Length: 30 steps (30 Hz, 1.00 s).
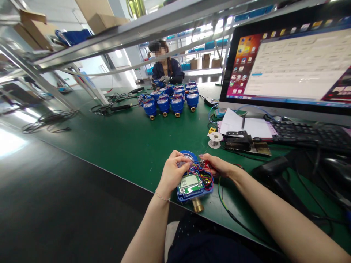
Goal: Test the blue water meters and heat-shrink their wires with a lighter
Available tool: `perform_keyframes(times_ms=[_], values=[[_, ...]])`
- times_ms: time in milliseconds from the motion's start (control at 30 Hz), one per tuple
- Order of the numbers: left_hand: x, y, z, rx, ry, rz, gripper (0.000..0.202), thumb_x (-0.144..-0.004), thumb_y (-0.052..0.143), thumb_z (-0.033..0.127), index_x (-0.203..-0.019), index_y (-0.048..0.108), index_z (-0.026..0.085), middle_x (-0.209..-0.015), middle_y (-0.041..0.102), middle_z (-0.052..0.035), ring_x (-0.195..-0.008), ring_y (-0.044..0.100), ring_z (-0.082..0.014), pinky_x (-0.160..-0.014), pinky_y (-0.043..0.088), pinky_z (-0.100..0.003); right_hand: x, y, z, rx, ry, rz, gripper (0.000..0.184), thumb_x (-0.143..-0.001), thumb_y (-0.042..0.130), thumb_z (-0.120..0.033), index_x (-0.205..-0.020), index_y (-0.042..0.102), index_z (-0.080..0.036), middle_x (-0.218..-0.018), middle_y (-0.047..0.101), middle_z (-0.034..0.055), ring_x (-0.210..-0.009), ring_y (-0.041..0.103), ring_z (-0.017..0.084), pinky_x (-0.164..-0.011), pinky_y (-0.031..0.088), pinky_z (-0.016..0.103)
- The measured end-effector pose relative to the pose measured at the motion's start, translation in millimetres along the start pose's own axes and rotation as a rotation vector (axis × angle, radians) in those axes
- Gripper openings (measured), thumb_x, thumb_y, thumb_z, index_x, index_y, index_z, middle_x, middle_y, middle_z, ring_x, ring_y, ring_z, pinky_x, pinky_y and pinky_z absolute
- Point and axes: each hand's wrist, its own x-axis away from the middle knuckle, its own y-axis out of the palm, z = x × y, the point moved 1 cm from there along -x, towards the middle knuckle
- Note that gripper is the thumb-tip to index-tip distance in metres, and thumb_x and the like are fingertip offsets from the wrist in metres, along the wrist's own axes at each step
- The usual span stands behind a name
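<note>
A blue water meter lies at the table's front edge, its housing open on a green circuit board with a small display. Thin coloured wires loop over the housing, and a brass pipe end points towards me. My left hand is over the meter's left side, thumb and finger pinched on the thin wires. On the other side, my right hand is closed on a small red clip-like piece beside the wires. Its exact kind is partly hidden by my fingers.
Several blue meters stand farther back, before a gloved person. A solder spool, papers, a keyboard and a monitor are on the right. Black cables lie back left; a scanner-like black device is near my right forearm.
</note>
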Motion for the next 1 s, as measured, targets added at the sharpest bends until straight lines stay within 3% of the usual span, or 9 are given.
perform_keyframes(times_ms=[500,1000], values=[[0.3,-0.7,-1.1,-0.011,0.008,0.013,0.005,-0.069,0.065,0.022,-0.069,0.069,0.019,-0.080,0.051,0.0004,-0.081,0.051,-0.0132,-0.078,0.041,-0.027,-3.9,-2.7,5.0,0.004,-0.014,-0.017,0.045,-0.074,0.031,-0.055,-0.045,0.030,-0.022,-0.033,0.024,-0.0056,-0.028,0.015,0.007,-0.026,0.012,0.020],[1.0,-1.3,0.2,-0.009,0.009,0.017,0.004,-0.070,0.065,0.021,-0.068,0.068,0.019,-0.079,0.051,0.0004,-0.080,0.051,-0.0129,-0.078,0.041,-0.026,-2.3,2.9,3.5,-0.041,-0.051,-0.048,0.059,-0.074,0.030,-0.071,-0.040,0.030,-0.022,-0.029,0.019,-0.0063,-0.026,0.014,0.007,-0.026,0.012,0.019]])
